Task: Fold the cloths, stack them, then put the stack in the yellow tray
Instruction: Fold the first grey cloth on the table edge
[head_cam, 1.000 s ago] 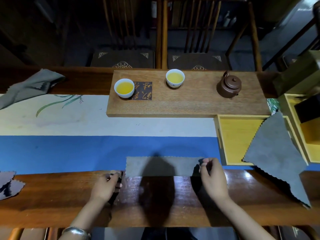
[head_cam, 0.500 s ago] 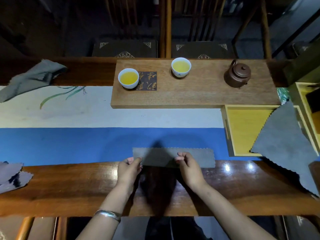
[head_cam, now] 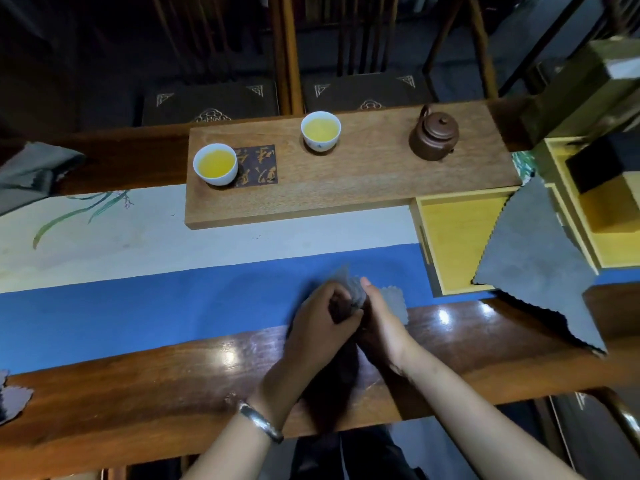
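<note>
A small grey cloth (head_cam: 394, 303) with a zigzag edge lies folded on the blue runner at the table's front. My left hand (head_cam: 320, 320) grips its left end, lifted and turned over toward the right. My right hand (head_cam: 379, 317) touches the left one and pinches the cloth at the fold; the hands hide most of the cloth. A second grey cloth (head_cam: 533, 261) lies unfolded across the front right corner of the yellow tray (head_cam: 453, 233). A third cloth (head_cam: 31, 171) sits crumpled at the far left, and a fourth (head_cam: 12, 400) at the left front edge.
A wooden board (head_cam: 363, 181) behind the runner carries two cups of yellow tea (head_cam: 215, 164) (head_cam: 320, 130) and a brown teapot (head_cam: 433, 133). Another yellow tray (head_cam: 616, 233) holding a dark box stands at the far right. Chairs stand behind the table.
The long folded strip was held at both ends. My hands have come together in the middle, the left one carrying its end of the cloth over to the right.
</note>
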`<state>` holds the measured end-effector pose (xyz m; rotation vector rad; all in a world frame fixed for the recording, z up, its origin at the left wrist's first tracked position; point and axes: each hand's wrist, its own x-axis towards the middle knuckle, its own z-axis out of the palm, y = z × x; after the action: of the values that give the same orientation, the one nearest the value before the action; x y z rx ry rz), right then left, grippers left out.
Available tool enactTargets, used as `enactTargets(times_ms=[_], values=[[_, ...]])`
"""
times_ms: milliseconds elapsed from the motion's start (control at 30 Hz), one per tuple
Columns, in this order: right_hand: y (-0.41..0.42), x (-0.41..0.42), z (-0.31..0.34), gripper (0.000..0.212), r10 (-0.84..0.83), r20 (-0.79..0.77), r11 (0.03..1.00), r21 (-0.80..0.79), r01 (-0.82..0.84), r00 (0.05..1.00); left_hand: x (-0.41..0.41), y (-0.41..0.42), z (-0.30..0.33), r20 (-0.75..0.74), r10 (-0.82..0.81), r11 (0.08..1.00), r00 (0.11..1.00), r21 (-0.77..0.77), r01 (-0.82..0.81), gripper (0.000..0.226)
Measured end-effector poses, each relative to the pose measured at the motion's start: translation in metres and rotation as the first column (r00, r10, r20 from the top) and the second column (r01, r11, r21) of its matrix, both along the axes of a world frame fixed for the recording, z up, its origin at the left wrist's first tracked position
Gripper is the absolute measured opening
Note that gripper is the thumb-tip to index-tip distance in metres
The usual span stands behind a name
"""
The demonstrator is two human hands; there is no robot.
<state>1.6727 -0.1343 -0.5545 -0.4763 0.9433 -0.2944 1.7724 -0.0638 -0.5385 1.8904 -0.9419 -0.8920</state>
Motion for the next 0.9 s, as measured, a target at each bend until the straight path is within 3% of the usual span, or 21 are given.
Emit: enactTargets(times_ms=[100, 200, 267, 333, 433, 567, 667, 800, 900], values=[[-0.009, -0.012, 0.004, 0.054, -0.002, 0.066, 0.997, -0.074, 0.007, 0.998, -0.015, -0.013, -0.003, 0.043, -0.105, 0.994, 0.994, 0.039, 0.103, 0.019], [-0.013, -0.027, 0.005, 0.025, 0.009, -0.111, 0.937, -0.346, -0.047, 0.994, -0.024, -0.020, -0.009, 0.000, -0.174, 0.984, 0.985, 0.047, 0.174, 0.020], [-0.016, -0.037, 0.004, 0.010, -0.032, -0.181, 0.900, -0.433, -0.051, 0.983, -0.027, -0.022, -0.013, -0.020, -0.224, 0.973, 0.974, 0.047, 0.225, 0.022], [-0.020, -0.047, 0.001, 0.013, -0.037, -0.242, 0.872, -0.482, -0.087, 0.970, -0.025, -0.021, -0.017, -0.044, -0.266, 0.963, 0.963, 0.034, 0.268, 0.020], [-0.028, -0.062, -0.004, 0.026, -0.016, -0.441, 0.763, -0.586, -0.274, 0.897, -0.018, -0.016, -0.026, -0.045, -0.269, 0.963, 0.962, 0.015, 0.270, 0.023], [-0.033, -0.077, -0.019, 0.029, -0.049, -0.588, 0.746, -0.559, -0.362, 0.807, -0.007, -0.006, -0.038, 0.069, -0.063, 0.997, 0.996, 0.037, 0.061, 0.015], [-0.033, -0.085, -0.030, 0.030, -0.071, -0.667, 0.760, -0.517, -0.393, 0.742, 0.000, -0.002, -0.047, 0.123, 0.073, 0.989, 0.990, 0.117, -0.088, 0.013], [-0.032, -0.086, -0.035, 0.027, -0.120, -0.734, 0.709, -0.535, -0.461, 0.668, 0.002, 0.003, -0.059, 0.140, 0.111, 0.943, 0.984, 0.299, -0.148, 0.029], [-0.029, -0.083, -0.039, 0.026, -0.151, -0.767, 0.662, -0.547, -0.513, 0.624, 0.000, 0.001, -0.066, 0.021, 0.104, 0.909, 0.994, 0.404, -0.104, 0.041]])
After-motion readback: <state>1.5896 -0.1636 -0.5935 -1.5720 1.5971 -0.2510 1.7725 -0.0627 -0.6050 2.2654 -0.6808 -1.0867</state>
